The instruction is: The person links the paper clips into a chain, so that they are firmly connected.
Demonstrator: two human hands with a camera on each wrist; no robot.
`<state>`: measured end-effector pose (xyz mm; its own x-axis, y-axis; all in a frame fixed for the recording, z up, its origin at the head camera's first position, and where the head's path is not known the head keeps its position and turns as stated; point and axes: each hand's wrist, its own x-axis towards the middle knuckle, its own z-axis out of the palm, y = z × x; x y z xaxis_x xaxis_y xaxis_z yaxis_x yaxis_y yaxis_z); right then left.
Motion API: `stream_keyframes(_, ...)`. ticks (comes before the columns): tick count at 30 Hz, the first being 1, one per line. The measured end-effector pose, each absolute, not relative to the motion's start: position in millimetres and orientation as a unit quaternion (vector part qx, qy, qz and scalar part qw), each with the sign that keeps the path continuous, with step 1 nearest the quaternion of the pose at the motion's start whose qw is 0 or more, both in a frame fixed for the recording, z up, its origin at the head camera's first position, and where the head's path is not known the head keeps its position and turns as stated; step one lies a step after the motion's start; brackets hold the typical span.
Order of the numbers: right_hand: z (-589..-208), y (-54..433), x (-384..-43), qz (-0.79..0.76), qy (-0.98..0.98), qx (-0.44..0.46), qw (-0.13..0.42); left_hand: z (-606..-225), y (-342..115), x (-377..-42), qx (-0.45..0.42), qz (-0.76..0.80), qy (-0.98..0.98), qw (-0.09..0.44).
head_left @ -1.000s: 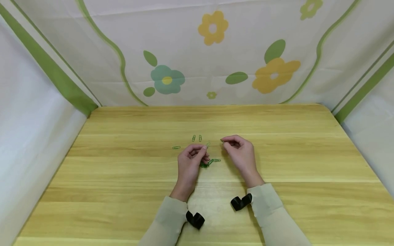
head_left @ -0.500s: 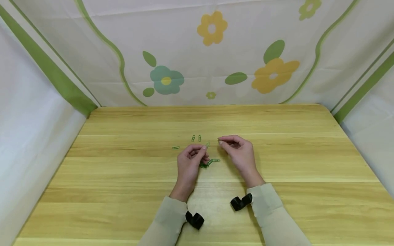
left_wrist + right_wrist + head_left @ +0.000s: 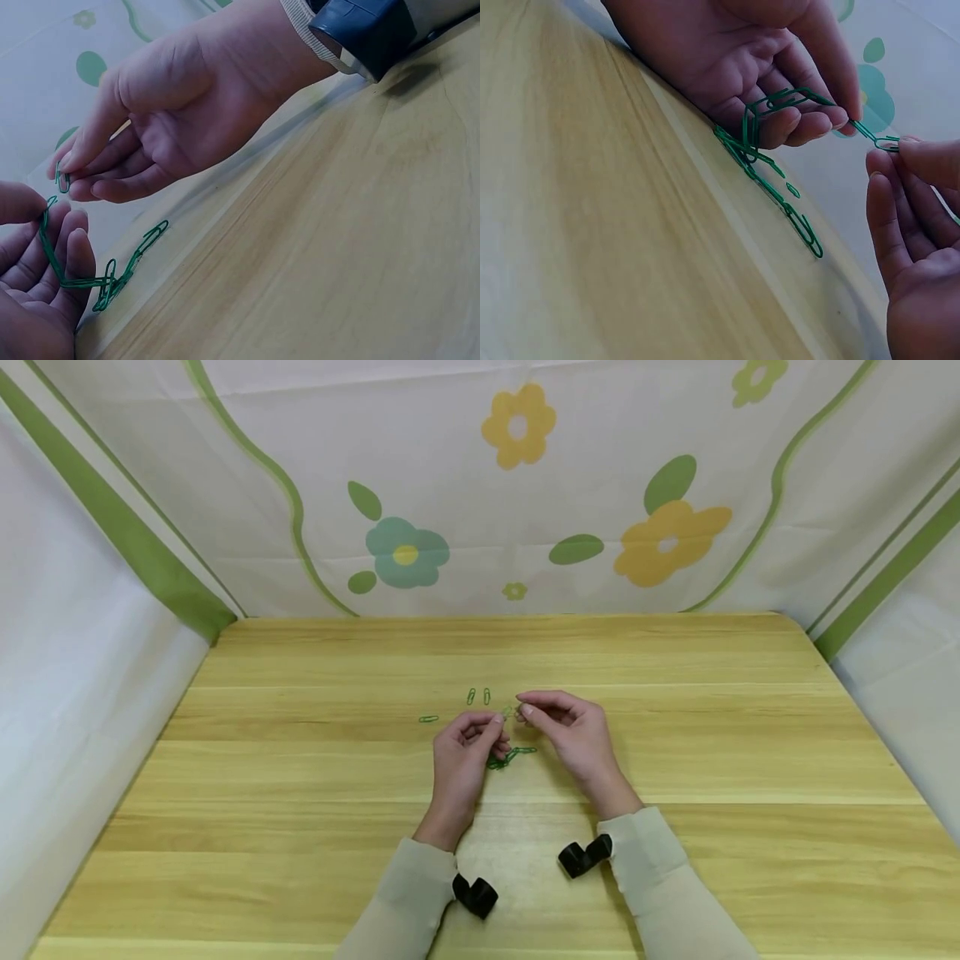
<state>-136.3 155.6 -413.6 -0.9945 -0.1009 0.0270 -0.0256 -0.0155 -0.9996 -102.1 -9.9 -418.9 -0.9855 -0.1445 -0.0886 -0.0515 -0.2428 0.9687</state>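
Note:
In the head view my left hand (image 3: 463, 756) pinches the end of a chain of green paper clips (image 3: 516, 752) between thumb and index finger. The chain (image 3: 754, 169) hangs past its curled fingers, and the far end lies on the table. Opposite it, my right hand (image 3: 581, 733) pinches a single green paper clip (image 3: 63, 180) by thumb and fingertip. Seen from the right wrist, that clip (image 3: 886, 143) meets the chain's end clip, their tips overlapping. Three loose paper clips lie beyond my left hand: two side by side, one (image 3: 471, 697) and another (image 3: 487, 697), and a third (image 3: 428, 719) farther left.
The light wooden table (image 3: 262, 793) extends around both hands. A white curtain (image 3: 465, 485) with printed flowers rises behind its far edge, and more white cloth hangs at both sides. Each sleeve cuff carries a black wrist camera, one left (image 3: 476, 896) and one right (image 3: 585, 857).
My right hand has moved left with its paper clip, bringing it up to the clip at my left fingertips. My left hand and the loose paper clips have stayed in place.

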Motion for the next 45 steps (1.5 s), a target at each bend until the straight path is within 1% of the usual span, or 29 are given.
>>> stream_keyframes(17,-416.6,152.6,-133.8,-0.689,0.721,-0.079,0.003,-420.5,-9.0,-102.7,0.084,-0.764,-0.639,0.023)
stream_keyframes(34,-418.6,150.6,-132.9,-0.627,0.772,-0.102,-0.031,-419.3,-10.3,-102.4,0.087,-0.769,-0.633,0.018)
stream_keyframes(41,-420.2,150.1,-133.4,-0.598,0.794,-0.108,-0.033,-419.1,-9.6,-102.8,0.093,-0.779,-0.620,0.023)
stream_keyframes(45,-420.4,151.0,-133.6,-0.589,0.801,-0.104,-0.024,-419.6,-9.0,-103.3,0.095,-0.782,-0.616,0.027)
